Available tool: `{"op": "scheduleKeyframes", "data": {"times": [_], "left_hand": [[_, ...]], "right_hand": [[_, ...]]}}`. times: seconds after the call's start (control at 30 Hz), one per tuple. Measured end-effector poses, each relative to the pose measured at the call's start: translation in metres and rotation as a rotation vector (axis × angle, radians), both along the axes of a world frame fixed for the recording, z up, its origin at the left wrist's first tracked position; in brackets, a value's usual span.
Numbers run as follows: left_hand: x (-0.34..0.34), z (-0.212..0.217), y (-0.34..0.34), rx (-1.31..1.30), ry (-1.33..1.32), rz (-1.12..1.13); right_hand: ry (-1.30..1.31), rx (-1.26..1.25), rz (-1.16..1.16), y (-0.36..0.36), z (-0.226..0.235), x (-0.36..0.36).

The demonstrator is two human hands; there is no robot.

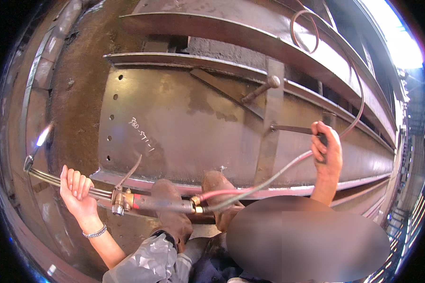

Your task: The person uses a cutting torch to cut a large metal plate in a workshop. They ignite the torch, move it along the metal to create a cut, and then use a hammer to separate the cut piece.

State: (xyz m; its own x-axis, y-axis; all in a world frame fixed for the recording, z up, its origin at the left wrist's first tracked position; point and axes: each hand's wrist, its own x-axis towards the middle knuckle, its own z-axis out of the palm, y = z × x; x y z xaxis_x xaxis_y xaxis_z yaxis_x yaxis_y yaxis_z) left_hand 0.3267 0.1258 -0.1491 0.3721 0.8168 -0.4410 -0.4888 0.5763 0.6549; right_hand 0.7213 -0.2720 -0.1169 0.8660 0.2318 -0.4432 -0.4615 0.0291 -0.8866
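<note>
Flame [44,136] burns pale blue at the tip of a cutting torch [113,195], which lies crosswise just below the lower flange of a big rusty steel beam [184,127]. The torch's thin metal tubes run left from its brass valve body to the bent nozzle, well left of the beam's end. The left hand [75,191] wraps those tubes, its grip closed around them with the fingers curled over the top, a beaded bracelet [95,232] on the wrist. From the torch's rear end, near the beam's lower edge, a red hose and a grey-green hose [269,177] lead right and rise across the beam's web. The right hand [327,151] is held over the right part of the web, its grip shut on the dark handle of a slim metal tool [293,129] whose tip points left toward an upright stiffener plate. A hammer-like tool [262,88] leans against that stiffener higher up. Two brown boots [193,203] stand against the beam's lower flange, between the hands. White chalk marks sit on the web's left part, beside a column of bolt holes [112,122].
</note>
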Motion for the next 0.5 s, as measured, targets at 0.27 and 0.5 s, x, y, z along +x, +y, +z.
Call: {"op": "scheduleKeyframes", "data": {"times": [0.27, 0.5], "left_hand": [[-0.013, 0.015, -0.023, -0.043, -0.029, -0.007], [-0.022, 0.034, -0.033, 0.001, -0.064, 0.011]], "right_hand": [[-0.205, 0.198, 0.051, 0.015, 0.100, -0.022], [-0.238, 0.354, 0.045, 0.055, 0.123, -0.043]]}}
